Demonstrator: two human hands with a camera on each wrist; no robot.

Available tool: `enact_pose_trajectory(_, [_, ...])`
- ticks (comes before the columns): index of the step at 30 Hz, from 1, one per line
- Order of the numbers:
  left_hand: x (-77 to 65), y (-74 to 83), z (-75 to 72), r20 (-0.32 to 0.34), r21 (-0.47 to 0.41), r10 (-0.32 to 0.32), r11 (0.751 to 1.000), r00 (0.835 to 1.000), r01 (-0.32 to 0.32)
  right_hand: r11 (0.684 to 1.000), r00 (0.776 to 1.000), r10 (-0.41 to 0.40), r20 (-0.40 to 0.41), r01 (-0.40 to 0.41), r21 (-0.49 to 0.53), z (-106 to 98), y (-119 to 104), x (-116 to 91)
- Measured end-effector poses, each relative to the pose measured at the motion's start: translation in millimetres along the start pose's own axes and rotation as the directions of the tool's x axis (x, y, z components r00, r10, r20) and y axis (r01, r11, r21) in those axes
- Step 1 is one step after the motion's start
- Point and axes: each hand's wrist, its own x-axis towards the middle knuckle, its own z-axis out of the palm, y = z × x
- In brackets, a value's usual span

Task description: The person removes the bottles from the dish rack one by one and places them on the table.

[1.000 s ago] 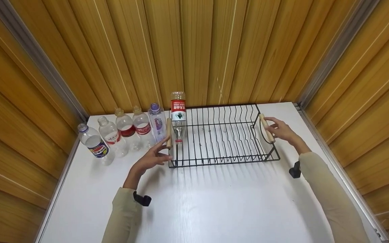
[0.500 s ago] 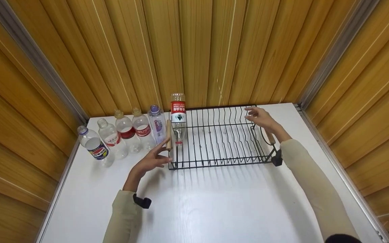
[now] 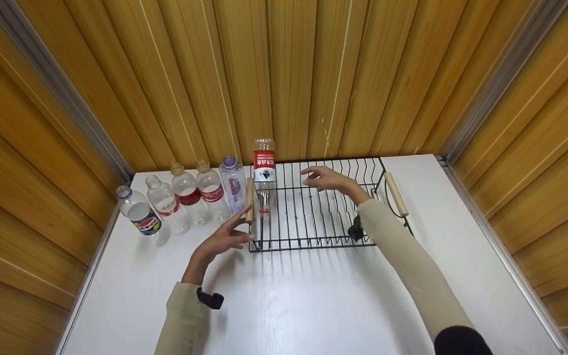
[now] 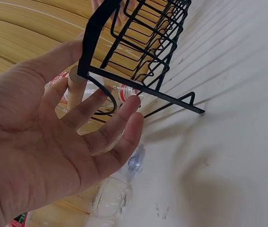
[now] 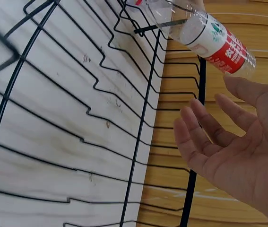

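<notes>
A black wire dish rack [image 3: 308,217] with wooden handles stands on the white table. My left hand [image 3: 222,241] is at its left end, thumb and index finger around the near end of the wooden handle [image 4: 77,90]; the other fingers are loosely bent. A clear bottle [image 3: 264,170] with a red and white label leans in the rack's left side, base up and red-ringed neck down. My right hand [image 3: 326,178] hovers over the rack to the right of this bottle, fingers apart and holding nothing. In the right wrist view, the bottle [image 5: 219,42] is just beyond my fingertips.
Left of the rack, several uncapped-looking clear bottles [image 3: 183,192] stand upright in a row, including a purple-topped one [image 3: 232,182] close to the left handle. The right wooden handle [image 3: 395,194] is untouched. Wood-patterned walls [image 3: 294,74] enclose the table's back and sides.
My right hand has let go of the right wooden handle and moved left over the rack toward the bottle. My left hand has stayed at the left handle.
</notes>
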Motion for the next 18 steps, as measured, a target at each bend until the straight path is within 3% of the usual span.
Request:
enact_pose_trajectory(8, [1.2,-1.5,0.3,-0.025,0.018,-0.027,0.999,0.999,0.028,0.989,0.997,0.057,0.056,-0.064,0.132,32,-9,31])
enact_pose_trajectory(18, [0.9,-0.4,-0.3,0.01,-0.013,-0.018,1.0,1.0,0.018,0.927,0.986,0.121,0.115,-0.153,0.342,61,-12,54])
